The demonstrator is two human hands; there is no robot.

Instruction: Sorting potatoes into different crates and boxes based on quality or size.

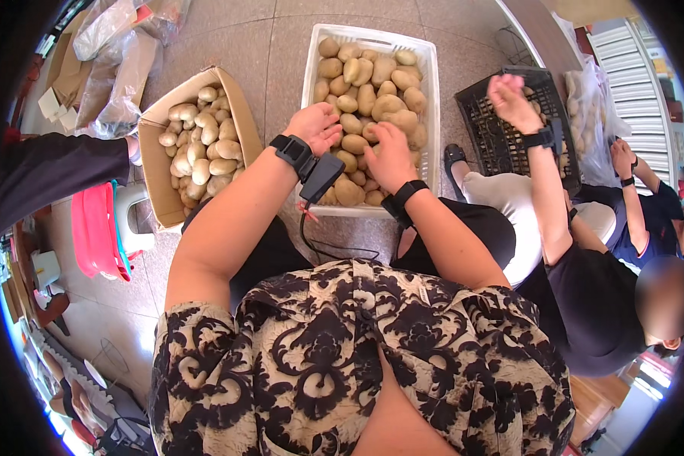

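Before me stands a white plastic crate (431, 62) filled with potatoes (366, 100). My left hand (314, 129) hovers at the crate's left edge, palm turned up, fingers loosely curled and nothing in it. Over the potatoes, toward the crate's right side, my right hand (392, 154) reaches in palm down. Its thumb and fingers are apart, and the fingertips are close to a potato (370, 133); whether they touch it is hard to tell. Both wrists wear black straps, the left one with a black device (322, 176).
A cardboard box (244, 105) of potatoes stands left of the crate. To the right, a co-worker's hand (513, 100) is above a black crate (567, 154) holding some potatoes. Beyond lies a plastic bag (595, 122) of potatoes. A stool (134, 219) with red cloth (94, 231) is at left.
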